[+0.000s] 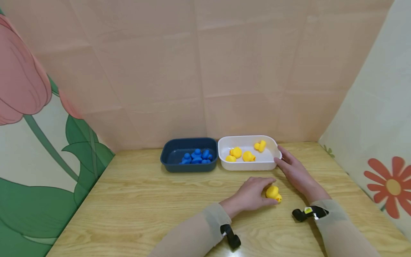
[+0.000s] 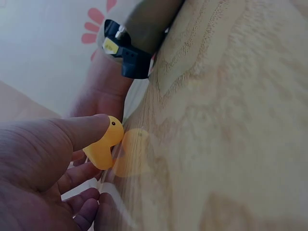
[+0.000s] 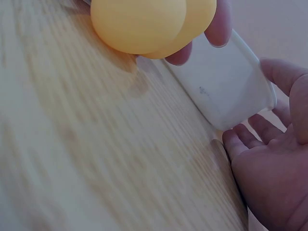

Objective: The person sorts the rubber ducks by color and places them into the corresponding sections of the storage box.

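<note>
My left hand (image 1: 248, 194) grips a yellow rubber duck (image 1: 272, 192) between thumb and fingers, low over the wooden table. In the left wrist view the thumb lies across the head of the duck (image 2: 103, 150), with fingers behind it. My right hand (image 1: 297, 175) holds the right end of a white bin (image 1: 247, 166). Seen from the right wrist, its thumb (image 3: 279, 72) is at the rim of the bin, and the other fingers are by its end wall. Several yellow ducks (image 1: 248, 156) lie inside the white bin.
Left of the white bin stands a dark blue bin (image 1: 189, 168) with several blue ducks (image 1: 197, 154) in it. Both stand near the back of the table (image 1: 144, 203), before a pink cloth wall (image 1: 199, 71). A flower-printed panel (image 1: 385, 142) borders the right side.
</note>
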Demonstrator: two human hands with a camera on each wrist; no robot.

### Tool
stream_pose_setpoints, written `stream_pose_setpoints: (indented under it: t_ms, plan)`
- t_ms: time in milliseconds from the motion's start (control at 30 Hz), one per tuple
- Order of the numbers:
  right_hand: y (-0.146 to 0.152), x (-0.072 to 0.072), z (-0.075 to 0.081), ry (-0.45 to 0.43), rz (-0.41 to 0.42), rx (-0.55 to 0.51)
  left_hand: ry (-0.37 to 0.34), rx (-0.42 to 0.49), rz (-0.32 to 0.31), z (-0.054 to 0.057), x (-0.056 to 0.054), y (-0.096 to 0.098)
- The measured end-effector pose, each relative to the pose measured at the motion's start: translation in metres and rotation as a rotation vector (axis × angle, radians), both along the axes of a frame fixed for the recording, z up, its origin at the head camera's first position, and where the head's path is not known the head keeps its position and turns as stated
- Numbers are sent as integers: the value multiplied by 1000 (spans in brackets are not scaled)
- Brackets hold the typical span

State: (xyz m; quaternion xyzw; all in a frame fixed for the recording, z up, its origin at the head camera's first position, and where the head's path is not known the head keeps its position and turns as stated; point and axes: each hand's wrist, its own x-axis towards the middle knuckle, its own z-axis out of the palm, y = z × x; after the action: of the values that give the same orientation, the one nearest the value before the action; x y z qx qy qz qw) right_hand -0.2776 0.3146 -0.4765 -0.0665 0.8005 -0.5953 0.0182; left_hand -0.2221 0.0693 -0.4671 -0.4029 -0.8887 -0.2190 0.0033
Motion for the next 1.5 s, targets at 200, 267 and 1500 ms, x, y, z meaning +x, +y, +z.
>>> stream_pose_setpoints:
  t_ms: [200,267,1500]
  plan:
    - [0,0,1,-13,-1,1,9,-3,-6,0,1,-1]
    - [0,1,2,-17,-4,5,20,-3,-9,1,2,-1]
    - [2,-1,0,-4,-1,9,-58,134,57,16,1,-4]
